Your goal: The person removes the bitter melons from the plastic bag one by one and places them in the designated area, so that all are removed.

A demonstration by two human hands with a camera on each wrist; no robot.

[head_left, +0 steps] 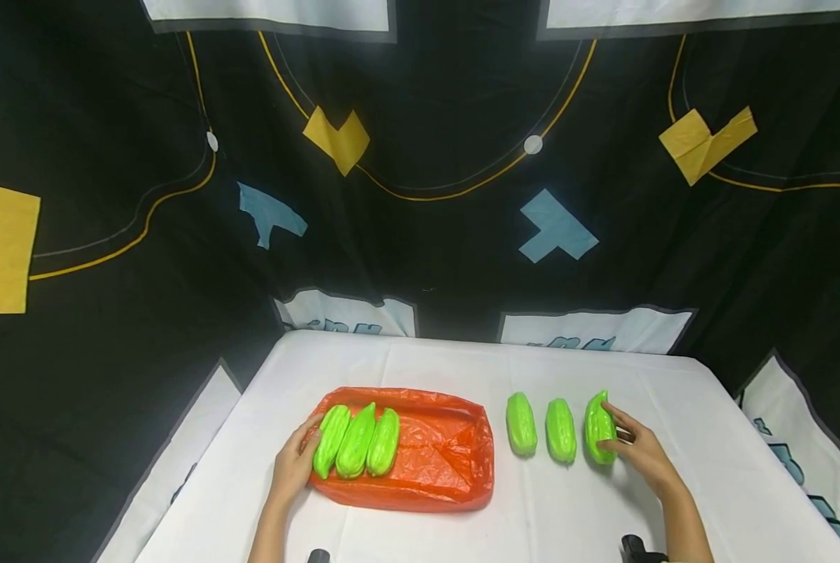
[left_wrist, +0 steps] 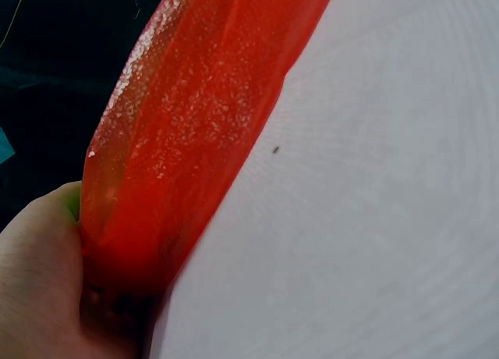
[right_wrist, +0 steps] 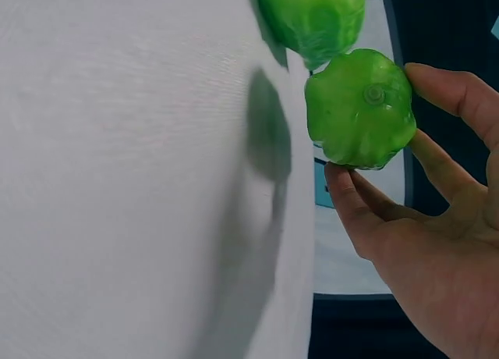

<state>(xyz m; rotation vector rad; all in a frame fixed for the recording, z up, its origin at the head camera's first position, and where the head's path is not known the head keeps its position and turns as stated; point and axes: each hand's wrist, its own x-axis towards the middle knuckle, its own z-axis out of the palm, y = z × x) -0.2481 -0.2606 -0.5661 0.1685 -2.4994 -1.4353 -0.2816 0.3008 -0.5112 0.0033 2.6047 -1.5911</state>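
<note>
Watching from a distance, I am seeing a white table (head_left: 518, 516) standing before a black curtain (head_left: 420, 250). On the right, the right hand (head_left: 634, 447) is pinching a green gourd (head_left: 597, 430) between thumb and fingertips; the right wrist view is showing it raised off the surface, its shadow (right_wrist: 269, 129) falling apart from it. Just to the left, two loose gourds (head_left: 522, 424) are lying in a row. Farther left, a red tray (head_left: 437, 469) is holding three gourds (head_left: 356, 444) side by side in its left half. At its left end, the left hand (head_left: 296, 460) is touching the tray; I cannot tell whether those fingers are curling round it.
</note>
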